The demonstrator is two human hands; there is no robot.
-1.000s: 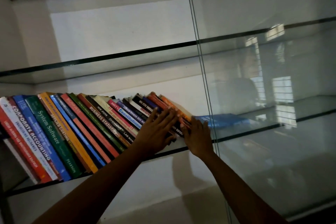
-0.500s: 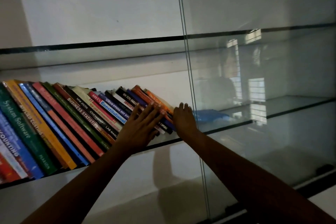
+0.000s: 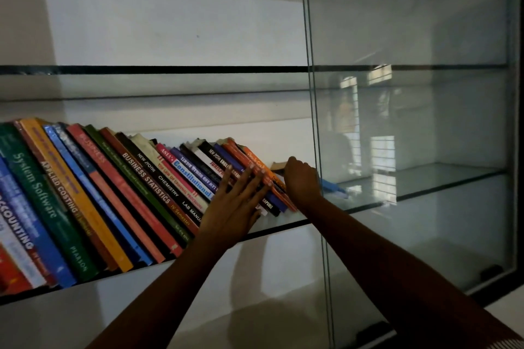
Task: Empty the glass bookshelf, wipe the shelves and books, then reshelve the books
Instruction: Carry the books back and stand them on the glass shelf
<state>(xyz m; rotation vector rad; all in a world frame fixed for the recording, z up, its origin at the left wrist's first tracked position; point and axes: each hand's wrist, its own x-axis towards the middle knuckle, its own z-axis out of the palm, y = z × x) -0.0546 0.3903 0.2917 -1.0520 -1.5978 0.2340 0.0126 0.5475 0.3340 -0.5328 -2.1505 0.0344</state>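
Along the lower left of the frame, the row of books [image 3: 127,193] stands on the middle glass shelf [image 3: 286,227], every spine leaning left; we cannot tell whether it is being emptied or refilled. We lay our left hand [image 3: 235,204] flat on the spines near the right end, fingers straight and spread, grasping nothing, probably to stop the volumes sliding off the front edge. Our right hand [image 3: 302,184] sits at the very end of the row, fingers curled round the last books there, seemingly to brace the slope or push it upright. Just right of that hand runs the vertical edge of the glass door pane [image 3: 313,122], which we judge leaves little room to work. Behind the pane a blue flat thing [image 3: 336,188] lies on the same shelf, too blurred by reflections to identify. Above, the upper shelf [image 3: 170,69] spans the frame.
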